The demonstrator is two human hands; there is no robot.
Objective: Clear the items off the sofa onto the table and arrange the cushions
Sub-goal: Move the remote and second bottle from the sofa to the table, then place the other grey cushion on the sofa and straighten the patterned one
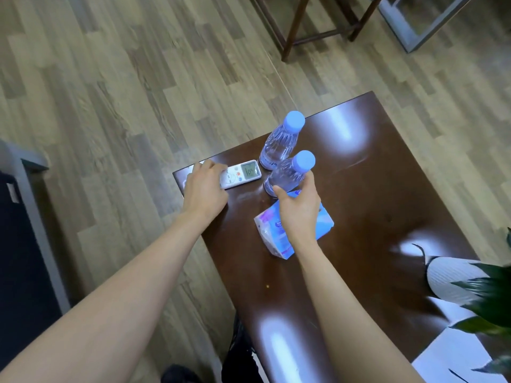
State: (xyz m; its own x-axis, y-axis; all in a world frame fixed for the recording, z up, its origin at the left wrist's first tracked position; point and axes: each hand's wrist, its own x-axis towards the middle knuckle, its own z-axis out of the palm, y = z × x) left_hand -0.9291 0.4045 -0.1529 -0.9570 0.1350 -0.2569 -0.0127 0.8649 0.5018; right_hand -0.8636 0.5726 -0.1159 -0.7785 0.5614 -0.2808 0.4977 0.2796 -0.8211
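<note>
A dark glossy wooden table (387, 194) fills the middle right. On its far left corner lies a white remote (243, 174) with a small screen; my left hand (204, 189) rests on its near end, fingers curled over it. My right hand (300, 208) wraps the lower part of a clear water bottle with a blue cap (290, 175), which stands on the table. A second blue-capped bottle (280, 142) stands upright just behind it. A blue and white tissue pack (276, 236) lies flat under my right wrist. The sofa and cushions are out of view.
A white ribbed pot (453, 280) with green leaves (486, 297) stands at the table's right side, near a white sheet (459, 357). Wooden chair legs (293, 31) and a grey metal frame (414, 26) stand on the plank floor beyond. A dark object (16, 244) sits at the left edge.
</note>
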